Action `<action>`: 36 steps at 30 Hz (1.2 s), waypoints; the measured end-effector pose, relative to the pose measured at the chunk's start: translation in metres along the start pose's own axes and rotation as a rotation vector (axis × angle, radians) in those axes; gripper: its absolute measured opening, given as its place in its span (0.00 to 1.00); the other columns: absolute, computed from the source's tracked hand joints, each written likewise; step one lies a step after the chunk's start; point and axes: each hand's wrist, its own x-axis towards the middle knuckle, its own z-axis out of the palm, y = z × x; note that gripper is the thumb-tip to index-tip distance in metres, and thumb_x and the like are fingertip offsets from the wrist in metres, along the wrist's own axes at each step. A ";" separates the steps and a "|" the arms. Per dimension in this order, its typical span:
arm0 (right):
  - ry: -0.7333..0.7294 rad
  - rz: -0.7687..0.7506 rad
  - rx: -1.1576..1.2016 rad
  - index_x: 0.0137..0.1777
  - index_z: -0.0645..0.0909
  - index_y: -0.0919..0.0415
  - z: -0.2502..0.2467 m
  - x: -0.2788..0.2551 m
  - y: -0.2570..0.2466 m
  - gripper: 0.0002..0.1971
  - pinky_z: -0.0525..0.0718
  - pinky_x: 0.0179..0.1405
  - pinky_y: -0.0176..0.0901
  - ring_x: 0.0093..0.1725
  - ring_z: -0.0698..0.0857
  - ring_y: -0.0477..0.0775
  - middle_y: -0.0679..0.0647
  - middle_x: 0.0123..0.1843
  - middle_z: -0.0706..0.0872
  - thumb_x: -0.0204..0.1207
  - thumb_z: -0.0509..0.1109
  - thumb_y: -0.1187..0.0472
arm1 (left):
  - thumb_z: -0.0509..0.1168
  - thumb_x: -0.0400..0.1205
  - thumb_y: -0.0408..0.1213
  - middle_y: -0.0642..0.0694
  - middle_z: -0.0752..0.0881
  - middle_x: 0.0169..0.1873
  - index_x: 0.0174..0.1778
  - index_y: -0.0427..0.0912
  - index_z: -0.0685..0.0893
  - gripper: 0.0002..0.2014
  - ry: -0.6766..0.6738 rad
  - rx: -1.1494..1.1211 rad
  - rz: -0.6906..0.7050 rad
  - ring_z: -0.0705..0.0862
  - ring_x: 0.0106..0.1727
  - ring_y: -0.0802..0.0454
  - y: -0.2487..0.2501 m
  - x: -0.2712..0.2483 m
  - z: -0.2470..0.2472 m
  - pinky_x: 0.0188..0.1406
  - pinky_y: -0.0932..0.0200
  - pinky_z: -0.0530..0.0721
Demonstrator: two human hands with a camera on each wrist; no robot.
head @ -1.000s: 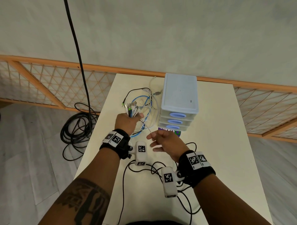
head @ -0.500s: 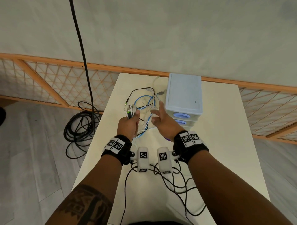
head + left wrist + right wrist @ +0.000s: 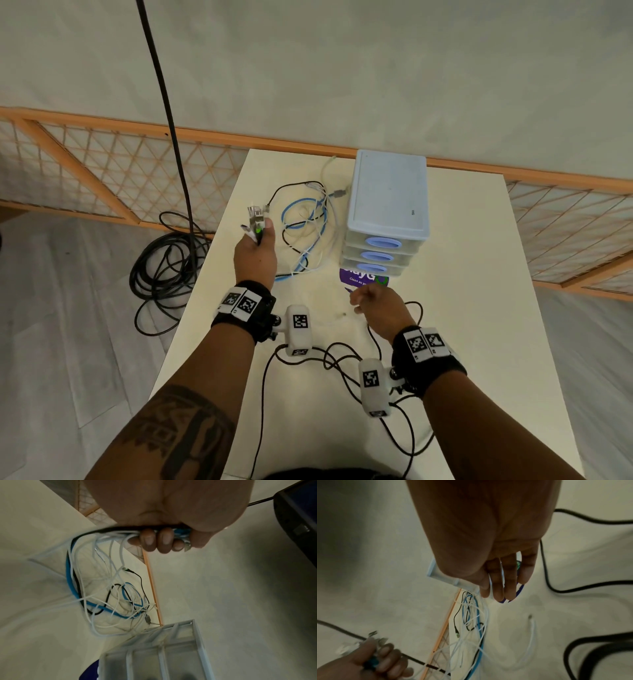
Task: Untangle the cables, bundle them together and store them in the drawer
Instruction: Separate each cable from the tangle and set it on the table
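A tangle of blue, white and black cables (image 3: 305,233) lies on the cream table (image 3: 462,308), left of a pale blue three-drawer unit (image 3: 390,205) whose drawers are all closed. My left hand (image 3: 258,236) is raised over the table's left edge and grips a bunch of cable ends with their plugs sticking up. In the left wrist view its fingers (image 3: 157,539) curl round the strands, which trail down to the tangle (image 3: 120,599). My right hand (image 3: 358,301) hovers in front of the drawers. Its fingers (image 3: 501,585) hang relaxed and hold nothing.
A purple printed item (image 3: 363,279) lies just in front of the drawer unit. Black wrist-camera cords (image 3: 342,363) loop over the near table. A thick black cable coil (image 3: 164,267) lies on the floor to the left. A wooden lattice fence (image 3: 102,164) runs behind.
My right hand reached up to the cables beside the drawers, then drew back toward me, empty. My left hand carried the gripped cable ends up and to the left.
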 end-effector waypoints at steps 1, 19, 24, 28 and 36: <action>0.014 0.031 0.011 0.44 0.86 0.57 -0.003 -0.001 0.004 0.14 0.86 0.57 0.47 0.47 0.91 0.54 0.49 0.50 0.92 0.80 0.60 0.71 | 0.63 0.88 0.52 0.45 0.74 0.23 0.33 0.38 0.76 0.24 0.035 0.018 0.062 0.72 0.25 0.55 0.002 -0.002 -0.001 0.30 0.60 0.71; 0.355 0.219 0.247 0.49 0.87 0.56 -0.050 -0.014 0.043 0.12 0.79 0.32 0.45 0.30 0.82 0.55 0.53 0.36 0.91 0.80 0.62 0.66 | 0.72 0.79 0.46 0.49 0.89 0.37 0.43 0.45 0.89 0.08 -0.183 0.252 0.610 0.88 0.41 0.46 0.002 -0.033 0.020 0.49 0.48 0.85; 0.309 0.255 0.206 0.50 0.88 0.63 -0.084 -0.011 0.053 0.10 0.75 0.28 0.42 0.27 0.79 0.54 0.55 0.34 0.88 0.83 0.63 0.66 | 0.76 0.79 0.55 0.50 0.74 0.16 0.22 0.47 0.75 0.26 -0.114 -0.225 -0.155 0.70 0.18 0.51 -0.001 -0.020 0.016 0.22 0.59 0.69; 0.115 0.452 -0.055 0.44 0.84 0.67 -0.100 -0.021 0.054 0.09 0.75 0.29 0.40 0.29 0.80 0.55 0.58 0.35 0.86 0.84 0.67 0.65 | 0.75 0.80 0.52 0.48 0.68 0.15 0.20 0.46 0.73 0.27 -0.122 -0.390 -0.305 0.62 0.15 0.50 -0.014 -0.016 0.016 0.20 0.62 0.61; -0.246 0.551 -0.906 0.47 0.88 0.52 -0.080 -0.077 0.106 0.07 0.84 0.30 0.35 0.37 0.91 0.51 0.48 0.41 0.92 0.73 0.74 0.51 | 0.75 0.79 0.55 0.44 0.69 0.16 0.20 0.44 0.72 0.28 -0.173 -0.260 -0.280 0.63 0.16 0.49 -0.013 -0.020 0.020 0.22 0.60 0.63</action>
